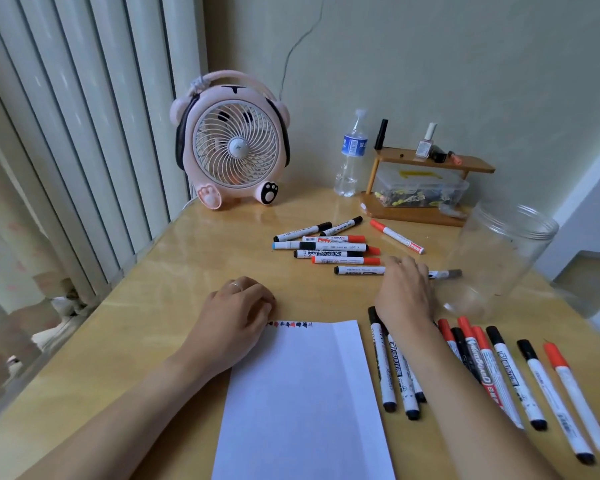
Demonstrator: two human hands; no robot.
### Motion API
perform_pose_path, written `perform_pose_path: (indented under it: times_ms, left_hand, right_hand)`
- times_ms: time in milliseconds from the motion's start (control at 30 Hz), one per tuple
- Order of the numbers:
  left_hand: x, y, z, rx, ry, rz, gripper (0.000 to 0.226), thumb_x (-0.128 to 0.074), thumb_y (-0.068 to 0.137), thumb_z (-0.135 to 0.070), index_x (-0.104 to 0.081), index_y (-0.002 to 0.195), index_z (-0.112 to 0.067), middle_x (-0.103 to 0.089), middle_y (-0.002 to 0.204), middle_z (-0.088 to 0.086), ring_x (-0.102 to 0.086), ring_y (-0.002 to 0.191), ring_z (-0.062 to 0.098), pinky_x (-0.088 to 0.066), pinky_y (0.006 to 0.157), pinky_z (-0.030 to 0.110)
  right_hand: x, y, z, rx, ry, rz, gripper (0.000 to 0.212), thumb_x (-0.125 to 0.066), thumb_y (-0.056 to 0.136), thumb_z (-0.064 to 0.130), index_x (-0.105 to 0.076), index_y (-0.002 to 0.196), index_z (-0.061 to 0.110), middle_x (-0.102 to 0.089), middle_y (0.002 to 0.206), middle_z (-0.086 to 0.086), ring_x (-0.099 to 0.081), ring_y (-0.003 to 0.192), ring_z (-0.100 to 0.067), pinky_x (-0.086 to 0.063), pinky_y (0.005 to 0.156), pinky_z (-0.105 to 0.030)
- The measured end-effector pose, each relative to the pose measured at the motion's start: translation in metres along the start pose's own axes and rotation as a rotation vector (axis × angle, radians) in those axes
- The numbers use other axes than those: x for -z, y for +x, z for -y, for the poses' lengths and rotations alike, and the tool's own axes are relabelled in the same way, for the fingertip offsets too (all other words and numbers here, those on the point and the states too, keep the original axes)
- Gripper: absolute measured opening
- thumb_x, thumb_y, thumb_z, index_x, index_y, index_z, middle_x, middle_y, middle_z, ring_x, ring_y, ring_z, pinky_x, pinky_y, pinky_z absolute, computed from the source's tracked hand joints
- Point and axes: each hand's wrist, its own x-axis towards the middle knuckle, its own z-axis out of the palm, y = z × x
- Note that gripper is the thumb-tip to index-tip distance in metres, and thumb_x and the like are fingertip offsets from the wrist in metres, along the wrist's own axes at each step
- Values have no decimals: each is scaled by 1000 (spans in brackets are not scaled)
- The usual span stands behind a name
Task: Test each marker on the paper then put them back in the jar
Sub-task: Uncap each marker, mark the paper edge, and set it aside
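Hands at the white sheet of paper (pixel 305 393)

Left hand (pixel 238 313), fingers curled, presses the paper's far-left corner; right hand (pixel 404 289) curls over a black-capped white marker (pixel 359 270) on the wooden surface (pixel 174 271).

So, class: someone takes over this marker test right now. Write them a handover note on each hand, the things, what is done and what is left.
Left hand: fingers curled, resting on the top left corner of the paper, holding nothing.
Right hand: reaching over a black marker by the far pile; grip not visible.
Jar: empty, standing at the right.
Near row of markers: lying right of the paper.
Done: a short row of red and black test marks on the top edge.
Left: test the rest, then jar all.
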Motion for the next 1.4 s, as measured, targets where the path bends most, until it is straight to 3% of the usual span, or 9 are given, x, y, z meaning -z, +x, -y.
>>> perform_pose_path:
  times_ms: [133,467,567,700,800,900,1100,1233,1400]
  left_hand:
    - [0,-3,-3,-6,-4,-6,29,-40,90,-45,-67,99,-37,-55,103,-19,-53,98,8,-47,91,42]
    - [2,-3,-7,19,-6,8,25,-45,91,-39,-68,101,-35,-55,104,-17,-52,101,9,-44,95,43]
    - [3,-3,-8,16,-17,5,25,-46,91,-39,-68,100,-35,-55,104,-17,-53,100,10,-46,95,45]
    - [4,-5,-9,-8,-42,-28,22,-49,93,-37,-67,107,-35,-55,107,-17,-55,96,6,-48,94,45]
    - [6,-7,-14,-39,-50,-49,27,-53,92,-32,-62,117,-34,-54,114,-17,-56,93,3,-49,92,45]
    - [7,-7,-19,-99,-65,-91,39,-53,90,-29,-56,128,-30,-52,123,-17,-53,115,6,-53,88,44]
    - [10,-7,-22,-151,-144,-142,68,-66,96,-15,-33,155,-23,-42,138,-7,-44,126,1,-30,101,7]
    - [9,-5,-14,-180,-4,-160,53,-56,102,-34,-40,151,-20,-36,136,2,-43,122,11,-35,104,23]
    - [14,2,3,-213,178,-161,33,-44,102,-52,-56,105,-21,-46,122,-1,-49,108,22,-46,89,42]
  right_hand:
    - [-1,0,-7,-20,11,47,52,-53,94,-6,-49,142,12,-52,137,-13,-48,127,-32,-45,96,-38]
    - [0,-1,-9,-103,41,35,18,-60,98,1,-64,116,2,-53,127,-16,-58,117,-39,-51,81,-41]
    - [-3,-2,-10,-131,71,-25,26,-63,95,-3,-61,120,-1,-55,124,-21,-61,109,-40,-48,73,-39]
    - [3,-7,-6,-116,119,-157,37,-65,92,-3,-54,127,1,-52,123,-24,-60,106,-40,-53,83,-44]
    - [26,-18,7,-1,212,-346,24,-64,92,-1,-59,115,0,-55,113,-21,-60,98,-38,-53,82,-44]
    - [47,-41,28,193,410,-496,18,-60,80,-6,-58,96,1,-54,98,-15,-53,82,-30,-44,69,-37]
    - [39,-81,50,244,951,33,18,-63,78,6,-61,87,22,-58,82,6,-52,69,-11,-42,63,-23]
    - [31,-81,45,157,1042,355,19,-59,71,32,-62,89,36,-61,78,10,-65,76,-30,-56,72,-49]
    - [35,-75,37,169,1053,562,15,-60,90,11,-67,99,20,-60,81,4,-71,73,-18,-52,69,-33]
